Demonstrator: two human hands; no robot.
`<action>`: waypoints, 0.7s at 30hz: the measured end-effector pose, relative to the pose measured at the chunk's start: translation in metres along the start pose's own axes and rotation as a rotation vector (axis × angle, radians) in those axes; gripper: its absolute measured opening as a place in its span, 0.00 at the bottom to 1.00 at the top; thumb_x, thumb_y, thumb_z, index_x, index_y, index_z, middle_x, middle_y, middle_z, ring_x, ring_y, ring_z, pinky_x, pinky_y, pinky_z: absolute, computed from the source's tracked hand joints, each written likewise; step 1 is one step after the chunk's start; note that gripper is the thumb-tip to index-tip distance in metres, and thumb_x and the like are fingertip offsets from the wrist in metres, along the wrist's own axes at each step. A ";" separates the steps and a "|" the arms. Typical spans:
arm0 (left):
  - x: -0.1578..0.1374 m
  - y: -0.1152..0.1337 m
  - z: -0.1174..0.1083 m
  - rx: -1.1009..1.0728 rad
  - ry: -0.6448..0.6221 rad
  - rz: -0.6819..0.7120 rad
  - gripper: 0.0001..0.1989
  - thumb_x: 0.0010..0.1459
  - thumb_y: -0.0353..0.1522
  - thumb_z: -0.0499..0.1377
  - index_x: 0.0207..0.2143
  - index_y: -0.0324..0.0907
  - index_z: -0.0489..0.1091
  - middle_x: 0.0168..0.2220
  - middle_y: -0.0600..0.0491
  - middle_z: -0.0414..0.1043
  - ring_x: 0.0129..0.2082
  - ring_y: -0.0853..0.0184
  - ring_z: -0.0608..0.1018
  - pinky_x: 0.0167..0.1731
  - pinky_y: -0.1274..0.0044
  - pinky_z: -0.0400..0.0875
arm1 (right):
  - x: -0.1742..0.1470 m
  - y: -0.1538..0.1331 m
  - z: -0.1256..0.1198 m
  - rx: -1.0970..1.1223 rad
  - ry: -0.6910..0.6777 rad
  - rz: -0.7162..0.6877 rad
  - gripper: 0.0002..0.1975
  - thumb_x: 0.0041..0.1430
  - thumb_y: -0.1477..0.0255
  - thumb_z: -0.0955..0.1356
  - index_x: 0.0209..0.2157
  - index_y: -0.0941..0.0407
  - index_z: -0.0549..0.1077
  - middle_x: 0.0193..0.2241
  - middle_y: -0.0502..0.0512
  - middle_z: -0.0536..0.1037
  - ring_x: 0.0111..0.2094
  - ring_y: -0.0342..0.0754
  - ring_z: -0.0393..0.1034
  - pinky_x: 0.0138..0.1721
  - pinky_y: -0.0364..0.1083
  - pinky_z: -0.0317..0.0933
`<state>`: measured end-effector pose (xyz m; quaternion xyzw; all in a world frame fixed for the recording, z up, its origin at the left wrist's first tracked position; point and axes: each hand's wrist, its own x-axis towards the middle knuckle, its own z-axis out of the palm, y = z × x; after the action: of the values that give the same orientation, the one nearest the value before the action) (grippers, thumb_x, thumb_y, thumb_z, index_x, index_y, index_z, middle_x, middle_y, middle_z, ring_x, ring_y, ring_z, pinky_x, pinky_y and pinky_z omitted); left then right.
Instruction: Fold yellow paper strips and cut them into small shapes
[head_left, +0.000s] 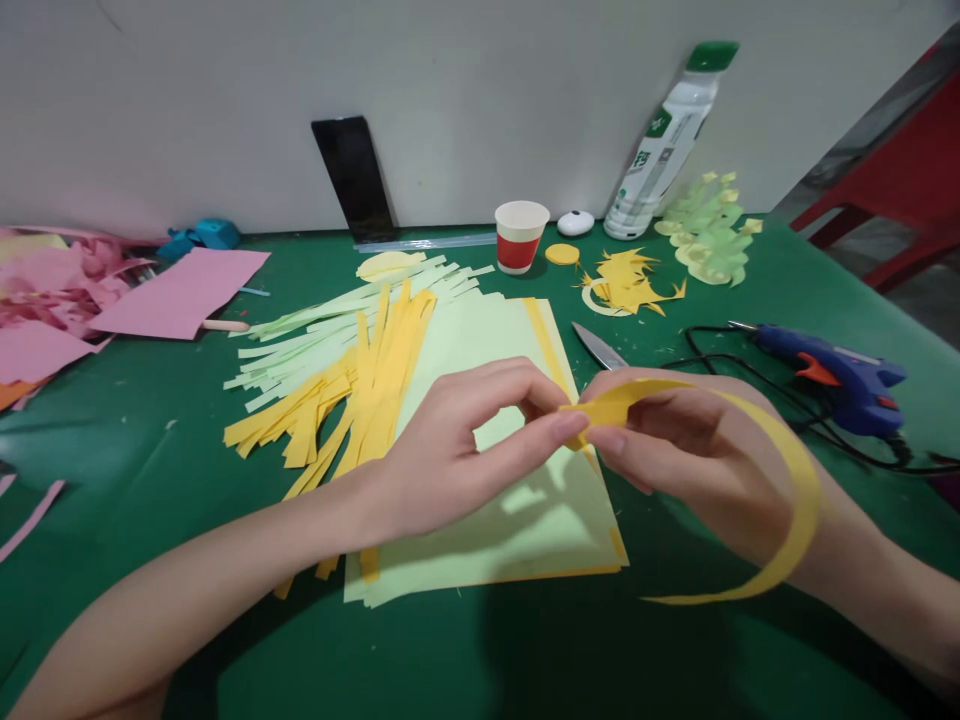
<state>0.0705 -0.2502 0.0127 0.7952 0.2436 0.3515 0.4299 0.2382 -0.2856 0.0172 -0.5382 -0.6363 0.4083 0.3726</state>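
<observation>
Between my two hands is a yellow paper strip (801, 490), its long tail curling over and around my right hand. My left hand (480, 430) pinches the strip's short folded end between thumb and forefinger. Right beside it, my right hand (675, 440) grips the same strip with thumb and fingers. Below my hands lies a pale green paper sheet (480, 350) with yellow paper showing at its edges. To the left, yellow strips (382, 400) lie over pale green strips (300, 350). A pointed metal blade (596, 345) sticks out behind my right hand, its other end hidden.
A blue glue gun (832, 370) with a black cord lies right. Behind stand a red-and-white paper cup (521, 240), a leaning bottle (664, 150) and a phone (354, 180). Yellow cut pieces (630, 280), green paper shapes (712, 230) and pink paper (184, 290) lie about.
</observation>
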 end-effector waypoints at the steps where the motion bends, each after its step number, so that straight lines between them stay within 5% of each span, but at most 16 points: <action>1: 0.000 -0.001 0.001 -0.011 0.023 -0.004 0.08 0.57 0.30 0.54 0.25 0.39 0.66 0.25 0.54 0.69 0.26 0.73 0.70 0.29 0.81 0.67 | 0.000 -0.001 0.001 0.019 -0.016 0.036 0.09 0.46 0.70 0.65 0.17 0.56 0.65 0.15 0.46 0.60 0.17 0.38 0.52 0.15 0.39 0.47; 7: 0.001 -0.004 0.002 -0.111 0.042 -0.091 0.06 0.55 0.29 0.57 0.26 0.38 0.68 0.27 0.54 0.70 0.28 0.73 0.72 0.30 0.80 0.68 | -0.004 -0.005 0.001 0.162 0.013 0.007 0.05 0.43 0.77 0.67 0.17 0.55 0.67 0.16 0.44 0.65 0.18 0.37 0.56 0.18 0.37 0.55; 12: 0.001 -0.003 0.001 -0.111 0.076 -0.066 0.03 0.53 0.28 0.59 0.26 0.40 0.72 0.27 0.55 0.72 0.27 0.73 0.73 0.27 0.80 0.68 | -0.006 -0.005 -0.002 0.098 0.062 -0.028 0.04 0.48 0.71 0.67 0.21 0.54 0.71 0.20 0.47 0.71 0.20 0.40 0.61 0.18 0.38 0.55; 16: -0.001 -0.009 -0.001 0.002 0.227 0.166 0.05 0.51 0.26 0.61 0.29 0.45 0.75 0.29 0.56 0.71 0.28 0.73 0.72 0.28 0.80 0.67 | -0.005 -0.001 -0.004 0.179 0.081 -0.044 0.10 0.54 0.66 0.65 0.22 0.54 0.71 0.20 0.47 0.67 0.19 0.37 0.55 0.16 0.38 0.49; 21: 0.004 -0.022 -0.008 0.222 0.204 0.559 0.08 0.53 0.26 0.59 0.34 0.45 0.75 0.27 0.53 0.69 0.25 0.71 0.71 0.28 0.74 0.65 | 0.001 0.002 -0.006 0.485 -0.307 0.262 0.13 0.55 0.62 0.65 0.24 0.56 0.70 0.15 0.45 0.60 0.16 0.36 0.50 0.16 0.38 0.46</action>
<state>0.0650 -0.2325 -0.0020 0.8342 0.0944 0.5050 0.2006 0.2443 -0.2842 0.0179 -0.4432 -0.4944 0.6691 0.3339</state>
